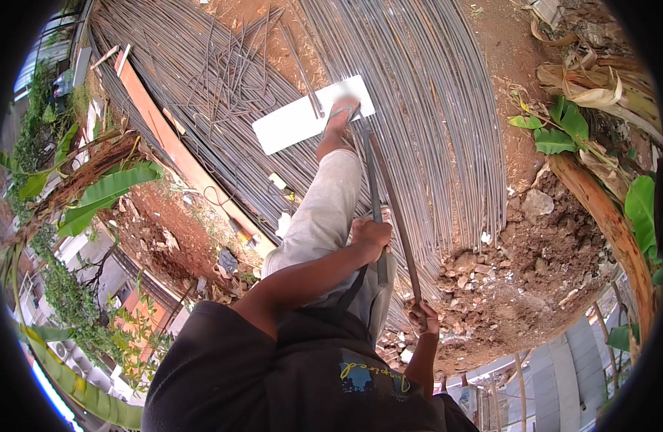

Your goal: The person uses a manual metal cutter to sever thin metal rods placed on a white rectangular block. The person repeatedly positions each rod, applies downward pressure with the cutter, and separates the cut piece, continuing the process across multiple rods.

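Head view: at lower centre, a dark bar (pixel 406 234) is gripped by the right hand (pixel 423 317); above and left of it, a second bar (pixel 372 173) is clasped in the left hand (pixel 372 236). Both bars' far ends are set close together beside a foot (pixel 336 124), under which a white board (pixel 292 129) is seen at upper centre. Rods (pixel 432 129) are spread beneath, with a plank (pixel 172 144) at left.

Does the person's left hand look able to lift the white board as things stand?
Probably not: the left hand is closed around a dark metal bar, and a sandalled foot appears to rest on the white board, likely pinning it.
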`<state>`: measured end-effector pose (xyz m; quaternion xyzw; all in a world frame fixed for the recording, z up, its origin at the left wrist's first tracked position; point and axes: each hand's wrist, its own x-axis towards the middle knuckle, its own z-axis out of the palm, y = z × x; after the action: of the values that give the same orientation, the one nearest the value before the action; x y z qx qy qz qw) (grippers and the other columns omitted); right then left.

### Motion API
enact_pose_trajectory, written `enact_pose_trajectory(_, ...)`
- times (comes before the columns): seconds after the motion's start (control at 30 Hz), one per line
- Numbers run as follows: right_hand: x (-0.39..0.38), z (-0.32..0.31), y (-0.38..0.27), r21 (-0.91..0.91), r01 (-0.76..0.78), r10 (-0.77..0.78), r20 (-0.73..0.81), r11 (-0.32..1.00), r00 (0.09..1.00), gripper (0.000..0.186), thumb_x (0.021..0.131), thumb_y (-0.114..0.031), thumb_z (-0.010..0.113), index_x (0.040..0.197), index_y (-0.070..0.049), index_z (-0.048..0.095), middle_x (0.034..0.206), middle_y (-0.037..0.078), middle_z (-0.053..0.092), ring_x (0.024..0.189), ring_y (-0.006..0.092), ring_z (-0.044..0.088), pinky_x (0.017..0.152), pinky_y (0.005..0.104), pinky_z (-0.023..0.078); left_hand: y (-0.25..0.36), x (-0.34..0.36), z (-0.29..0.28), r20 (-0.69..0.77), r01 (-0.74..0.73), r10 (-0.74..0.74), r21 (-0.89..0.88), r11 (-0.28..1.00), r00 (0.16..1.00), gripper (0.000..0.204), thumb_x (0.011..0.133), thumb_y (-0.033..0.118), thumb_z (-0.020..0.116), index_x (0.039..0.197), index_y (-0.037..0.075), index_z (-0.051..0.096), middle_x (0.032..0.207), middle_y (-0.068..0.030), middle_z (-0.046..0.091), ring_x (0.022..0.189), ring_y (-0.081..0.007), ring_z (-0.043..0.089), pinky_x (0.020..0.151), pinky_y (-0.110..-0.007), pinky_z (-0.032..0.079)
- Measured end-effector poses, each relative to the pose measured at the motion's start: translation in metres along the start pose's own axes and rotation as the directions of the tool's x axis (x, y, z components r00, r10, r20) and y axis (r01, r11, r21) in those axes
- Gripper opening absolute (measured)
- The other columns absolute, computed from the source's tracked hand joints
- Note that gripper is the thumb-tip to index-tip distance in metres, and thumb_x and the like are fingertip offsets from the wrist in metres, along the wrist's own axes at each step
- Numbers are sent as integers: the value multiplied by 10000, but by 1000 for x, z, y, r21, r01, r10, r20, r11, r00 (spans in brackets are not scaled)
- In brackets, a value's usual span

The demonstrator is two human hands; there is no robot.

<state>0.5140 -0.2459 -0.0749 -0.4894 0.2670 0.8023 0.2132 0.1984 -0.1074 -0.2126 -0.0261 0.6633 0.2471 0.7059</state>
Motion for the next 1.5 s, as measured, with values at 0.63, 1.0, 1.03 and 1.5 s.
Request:
enact_pose_trajectory(0.63,-32,186,-11,32,-9,19,-326,999,945,281,1029,-238,637,1114,29,661,655,11,507,471,135,430,419,256,348,72,-35,64,-476,449,-250,367,815,843,401,875,200,738,1092,-72,540,999,-287,680,964,-441,705,829,-521,557)
enact_pose_trajectory(1.0,-40,326,-93,-33,-71,49,-450,997,892,329,1093,-252,547,1211,44,629,676,50,532,459,178,489,394,270,419,123,-35,75,-485,545,-411,174,820,772,590,1022,602,501,1096,20,566,912,-323,709,940,-538,692,828,-623,513)
enact_pose_trajectory(1.03,-45,336,-97,-37,-85,58,-470,996,881,330,1094,-256,545,1201,46,623,667,51,524,450,177,492,399,272,427,120,-37,73,-462,550,-434,150,821,774,616,1033,628,467,1102,24,567,926,-329,711,949,-545,688,831,-629,510)
enact_pose_trajectory(1.5,-38,355,-129,-208,-127,8,-493,970,870,311,1034,-235,619,1228,8,631,683,41,560,467,208,548,368,283,418,63,-9,124,-481,355,-271,91,931,834,637,1043,610,469,1191,-4,543,1055,-387,689,1018,-612,643,909,-658,485)
